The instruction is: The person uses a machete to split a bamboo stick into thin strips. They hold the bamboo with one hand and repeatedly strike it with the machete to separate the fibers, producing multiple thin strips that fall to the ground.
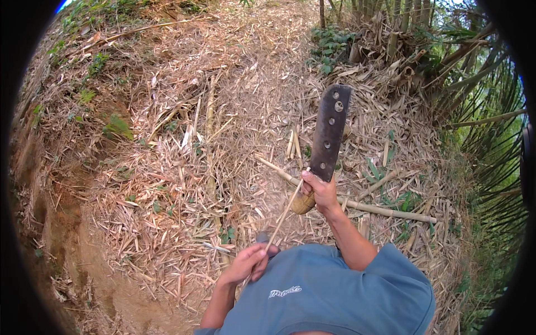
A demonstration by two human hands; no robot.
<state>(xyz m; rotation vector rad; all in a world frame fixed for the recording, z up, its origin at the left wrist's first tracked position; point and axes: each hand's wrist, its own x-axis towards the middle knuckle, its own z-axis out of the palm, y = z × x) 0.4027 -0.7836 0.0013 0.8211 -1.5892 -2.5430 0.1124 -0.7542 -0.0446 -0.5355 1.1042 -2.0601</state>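
In my right hand (324, 192) is the handle of a machete (330, 131), its broad dark blade pierced by several round holes and pointing away from me. The rounded end of the handle shows below the fist. My left hand (249, 262), low and close to my shirt, is closed around a thin pale bamboo stick (286, 211). The stick slants up to the right, and its far end lies by my right thumb at the base of the blade. Whether stick and blade touch, I cannot tell.
Dry bamboo leaves cover the ground. A long bamboo pole (385, 211) lies crosswise beneath my right hand, with short cut pieces (293, 145) beyond it. Another pole (210, 128) lies left. Bamboo clumps (399, 22) stand at far right; a bare earth slope (67, 234) is at left.
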